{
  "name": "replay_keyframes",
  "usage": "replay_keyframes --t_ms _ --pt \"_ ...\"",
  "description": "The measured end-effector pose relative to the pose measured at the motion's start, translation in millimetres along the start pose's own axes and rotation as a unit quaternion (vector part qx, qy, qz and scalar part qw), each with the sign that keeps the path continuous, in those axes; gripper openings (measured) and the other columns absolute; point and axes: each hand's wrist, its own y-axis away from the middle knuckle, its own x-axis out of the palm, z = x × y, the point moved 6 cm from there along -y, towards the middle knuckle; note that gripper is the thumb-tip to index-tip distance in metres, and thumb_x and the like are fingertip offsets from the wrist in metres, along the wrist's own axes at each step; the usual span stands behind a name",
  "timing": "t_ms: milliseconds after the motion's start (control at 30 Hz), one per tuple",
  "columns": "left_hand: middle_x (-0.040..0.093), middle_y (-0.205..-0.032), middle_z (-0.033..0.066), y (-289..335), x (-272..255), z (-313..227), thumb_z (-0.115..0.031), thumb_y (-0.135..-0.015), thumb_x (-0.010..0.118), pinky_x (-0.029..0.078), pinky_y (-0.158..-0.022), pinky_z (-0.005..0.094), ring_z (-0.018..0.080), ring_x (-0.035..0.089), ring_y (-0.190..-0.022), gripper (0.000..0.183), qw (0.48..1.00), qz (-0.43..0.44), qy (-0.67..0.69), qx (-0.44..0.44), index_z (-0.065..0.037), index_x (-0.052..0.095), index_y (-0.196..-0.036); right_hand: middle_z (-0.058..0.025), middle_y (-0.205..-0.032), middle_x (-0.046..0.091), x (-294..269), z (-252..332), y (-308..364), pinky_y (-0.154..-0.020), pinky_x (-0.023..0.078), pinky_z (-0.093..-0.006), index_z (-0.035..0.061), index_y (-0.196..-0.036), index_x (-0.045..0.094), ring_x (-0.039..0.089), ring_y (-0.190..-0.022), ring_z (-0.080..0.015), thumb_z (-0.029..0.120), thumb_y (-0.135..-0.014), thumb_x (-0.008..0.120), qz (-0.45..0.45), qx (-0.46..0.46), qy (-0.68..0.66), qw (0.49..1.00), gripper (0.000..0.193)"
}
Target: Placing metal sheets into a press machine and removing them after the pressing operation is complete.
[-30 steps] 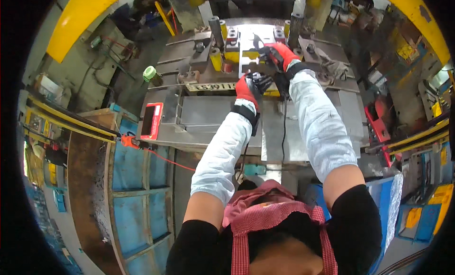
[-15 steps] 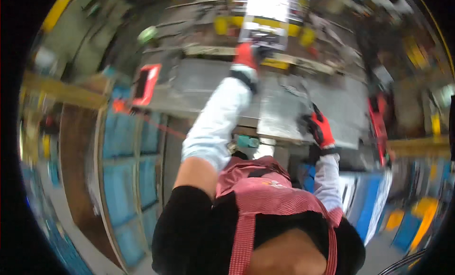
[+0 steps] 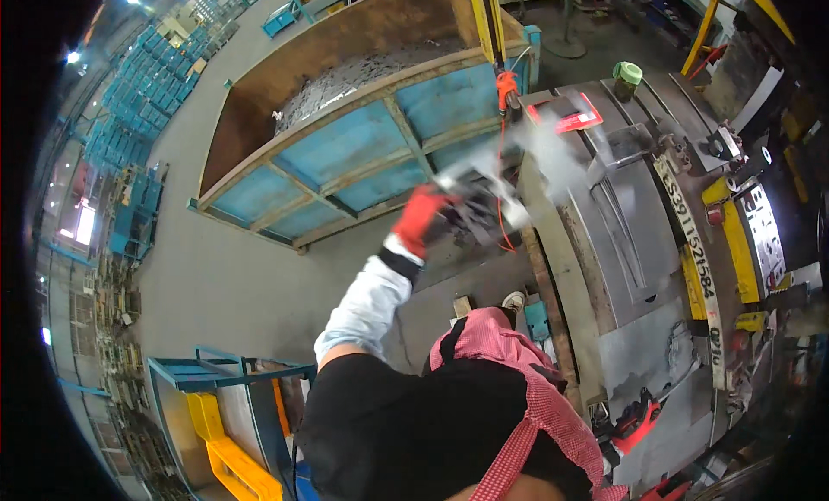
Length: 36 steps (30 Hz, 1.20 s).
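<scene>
Right hand (image 3: 637, 425) low by the counter (image 3: 563, 261); can't tell its grip. Left fingers curled onto a blurred metal piece (image 3: 509, 206), midair at the counter edge. Probably light, stiff, slick, sharp-edged; pinch flat faces. Swing room leftward over gray floor (image 3: 259, 294), short of blue bin (image 3: 345, 147).

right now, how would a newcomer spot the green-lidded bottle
Find the big blue-sided bin, then the grey metal worktable to its right in the picture. Near the worktable's upper end lies a red-bordered panel; the green-lidded bottle is up and right of it. Its round, pale green lid stands out from the flat panel and grey metal.
</scene>
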Motion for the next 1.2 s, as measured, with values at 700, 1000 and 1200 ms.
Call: replay_keyframes --t_ms 700,1000,1200 --pt "0.059 -0.102 0.0078 -30 230 139 -0.013 -0.083 0.049 0.049 -0.071 0.0259 0.0154 0.059 -0.086 0.030 0.877 0.392 0.179 -0.213 -0.003 0.054 -0.112 0.0024 -0.077 0.052 164 39 -86 -0.057 0.041 -0.0235 0.0033 -0.110 0.052 0.047 -0.065 -0.0080 0.013 -0.076 0.061 0.191 -0.054 0.021 0.980 0.037" --pt "0.057 -0.105 0.0113 -26 303 117 -0.028 -0.087 0.048 0.046 -0.081 0.0335 0.0212 0.058 -0.092 0.041 0.812 0.369 0.317 -0.323 -0.003 0.046 -0.119 0.0031 -0.074 0.052 173 51 -101 -0.054 0.038 -0.0214 0.0068 -0.097 0.055 0.046 -0.062 -0.0058 0.014 -0.076 0.061 0.130 -0.043 -0.013 0.990 0.023" --pt "0.058 -0.106 0.0067 -86 366 115 -0.040 -0.084 0.049 0.047 -0.079 0.0394 0.0237 0.057 -0.093 0.045 0.752 0.247 0.490 -0.365 -0.007 0.048 -0.114 -0.0001 -0.080 0.055 162 101 -68 -0.070 0.043 -0.0242 0.0037 -0.116 0.050 0.050 -0.074 -0.0090 0.020 -0.071 0.067 0.091 -0.186 0.147 0.967 0.051"
